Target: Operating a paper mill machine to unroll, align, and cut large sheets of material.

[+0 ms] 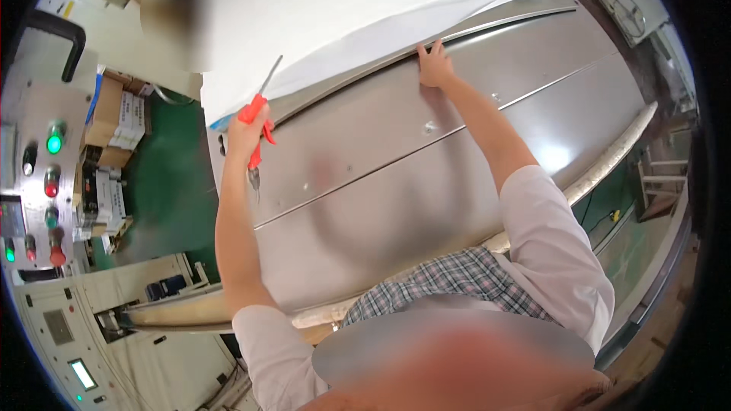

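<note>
My left hand (247,133) is closed around red-handled tools at the left end of a steel panel. A thin metal shaft, like a screwdriver's (271,76), points up and away from the fist. Below the fist hang the pointed metal jaws of what look like pliers (253,177). My right hand (436,68) reaches further right, its fingers spread on the long metal strip (487,28) beside a dark gap. The brushed steel panel (381,141) lies beneath both arms. White fabric (365,0) covers the far side, its edge close to the strip.
A control panel with lit buttons (55,141) stands at the left. Stacked cartons (114,118) sit on the green floor (167,183). A padded roller (183,314) runs along the near side. A handwheel (629,15) is at the far right.
</note>
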A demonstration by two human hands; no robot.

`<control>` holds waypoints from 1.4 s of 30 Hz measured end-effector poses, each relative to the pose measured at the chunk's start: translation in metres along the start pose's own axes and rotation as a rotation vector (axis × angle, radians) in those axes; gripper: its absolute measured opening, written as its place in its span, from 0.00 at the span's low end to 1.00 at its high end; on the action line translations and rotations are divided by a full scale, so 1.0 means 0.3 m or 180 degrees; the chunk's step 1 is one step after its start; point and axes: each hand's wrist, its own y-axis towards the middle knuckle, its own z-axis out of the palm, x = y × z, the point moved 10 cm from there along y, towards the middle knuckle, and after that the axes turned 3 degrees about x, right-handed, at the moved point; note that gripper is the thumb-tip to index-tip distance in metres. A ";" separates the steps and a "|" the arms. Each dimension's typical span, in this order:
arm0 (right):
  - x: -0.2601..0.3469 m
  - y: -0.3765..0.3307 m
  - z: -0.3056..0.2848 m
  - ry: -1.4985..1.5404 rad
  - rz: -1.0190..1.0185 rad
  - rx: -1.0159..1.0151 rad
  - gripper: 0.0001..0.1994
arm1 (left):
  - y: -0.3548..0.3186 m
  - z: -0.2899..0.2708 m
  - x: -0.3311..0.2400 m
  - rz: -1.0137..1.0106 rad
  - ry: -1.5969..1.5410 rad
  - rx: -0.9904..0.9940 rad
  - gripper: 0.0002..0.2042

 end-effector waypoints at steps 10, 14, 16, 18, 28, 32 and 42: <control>0.020 -0.007 -0.007 0.0084 0.0098 0.0294 0.40 | 0.446 0.445 0.033 -0.0865 -0.1102 -0.0050 0.11; -0.001 -0.017 -0.013 0.0021 0.0100 0.0066 0.38 | 0.470 0.650 -0.113 -0.0689 -0.1371 0.0402 0.11; 0.011 -0.019 -0.012 0.0061 0.0018 0.0120 0.39 | 0.470 0.711 -0.172 -0.0589 -0.1480 0.0508 0.11; 0.031 -0.026 -0.028 0.0135 0.0046 0.0219 0.39 | 0.459 0.745 -0.218 -0.0538 -0.1413 0.0629 0.11; 0.045 0.016 0.002 0.0652 -0.0135 0.0136 0.38 | 0.260 0.805 -0.437 0.0139 -0.0867 0.1352 0.11; -0.137 0.051 0.068 0.0798 -0.0648 -0.0643 0.32 | 0.109 0.704 -0.499 0.1192 0.0363 0.1303 0.12; -0.326 -0.263 0.000 0.1011 -0.0952 -0.1299 0.19 | -0.594 -0.545 -0.540 0.1329 0.0870 -0.1684 0.07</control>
